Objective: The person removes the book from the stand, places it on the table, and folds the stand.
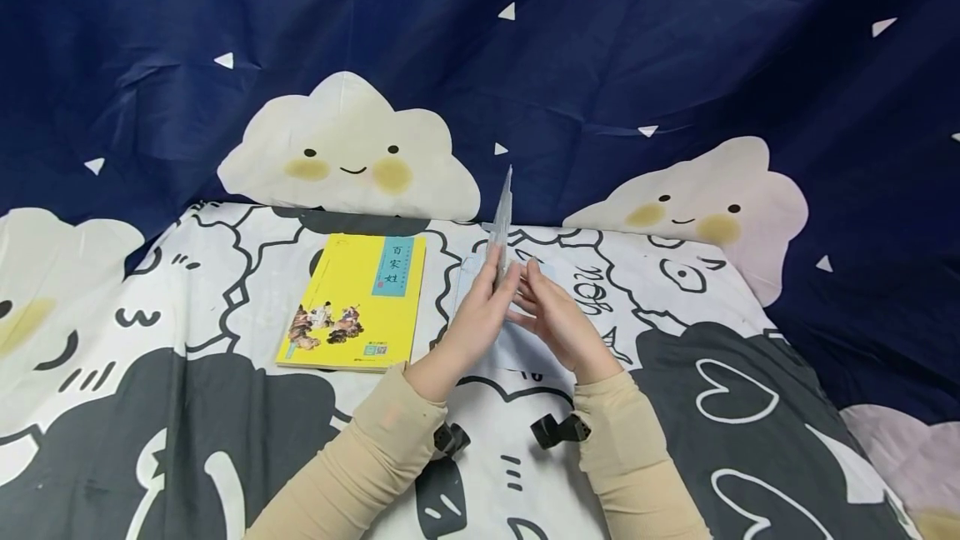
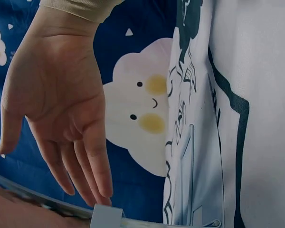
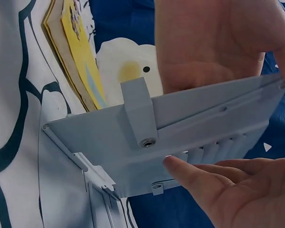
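My L hand (image 1: 476,315) grips the raised panel (image 1: 504,211) of a pale grey-blue folding stand (image 1: 517,352), palm behind it, thumb at its near upper corner. My R hand (image 1: 558,315) is open, fingers straight, palm facing the panel; can't tell if a fingertip touches it. Stand's base lies flat on the desk (image 1: 547,482), just R of ctr, set in from the back edge; panel is nearly upright, approx edge-on to me. Room to move: wide stretch of cloth (image 1: 720,390) btwn base & desk's R edge, more twd the front. L side's tighter, w/ a yellow book (image 1: 352,307) L of the stand, its near R corner by my beige sleeve (image 1: 352,457).

Stand: smooth, hard, thin, w/ a row of slots (image 3: 210,151), a strip-like tab (image 3: 138,109) & round pivots. Book: rect., thick tan page block. Cloth: white w/ black line drawings, dk grey patches. Behind the back edge: creased navy fabric (image 1: 645,23) w/ cloud faces.
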Demonstrator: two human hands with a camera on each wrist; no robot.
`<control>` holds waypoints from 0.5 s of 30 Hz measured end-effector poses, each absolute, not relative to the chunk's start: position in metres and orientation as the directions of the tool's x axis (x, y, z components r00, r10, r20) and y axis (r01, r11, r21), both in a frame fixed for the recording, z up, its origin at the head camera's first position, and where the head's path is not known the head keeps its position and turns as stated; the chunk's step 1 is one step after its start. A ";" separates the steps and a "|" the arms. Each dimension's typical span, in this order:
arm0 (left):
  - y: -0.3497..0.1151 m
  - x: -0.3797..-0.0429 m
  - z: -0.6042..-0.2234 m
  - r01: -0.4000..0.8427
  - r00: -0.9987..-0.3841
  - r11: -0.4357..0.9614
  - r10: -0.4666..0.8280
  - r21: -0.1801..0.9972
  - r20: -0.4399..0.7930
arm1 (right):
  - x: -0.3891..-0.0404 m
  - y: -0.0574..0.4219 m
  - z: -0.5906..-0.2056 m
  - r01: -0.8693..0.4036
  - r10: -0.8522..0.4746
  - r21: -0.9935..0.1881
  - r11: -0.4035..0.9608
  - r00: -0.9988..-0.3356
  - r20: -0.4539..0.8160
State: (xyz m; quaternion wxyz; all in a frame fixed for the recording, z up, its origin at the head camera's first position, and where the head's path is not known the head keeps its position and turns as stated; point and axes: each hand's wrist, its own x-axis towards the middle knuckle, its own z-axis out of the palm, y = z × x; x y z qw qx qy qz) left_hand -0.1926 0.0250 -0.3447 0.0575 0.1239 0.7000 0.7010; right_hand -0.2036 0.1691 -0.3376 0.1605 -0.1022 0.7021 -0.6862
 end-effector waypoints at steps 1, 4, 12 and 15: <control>0.026 -0.192 -0.345 0.093 -0.959 -0.006 0.269 0.996 0.092 | -0.203 0.169 -0.337 0.085 -0.353 -0.996 0.031 -0.931 -0.090; 0.027 -0.193 -0.348 0.092 -0.951 0.035 0.300 0.995 0.078 | -0.203 0.170 -0.336 0.089 -0.347 -0.996 0.031 -0.933 -0.094; 0.031 -0.192 -0.352 0.144 -0.933 0.173 0.352 0.974 0.075 | -0.204 0.176 -0.333 0.077 -0.348 -0.996 0.041 -0.934 -0.087; 0.032 -0.191 -0.353 0.167 -0.927 0.220 0.367 0.961 0.077 | -0.204 0.181 -0.331 0.072 -0.352 -0.997 0.025 -0.933 -0.077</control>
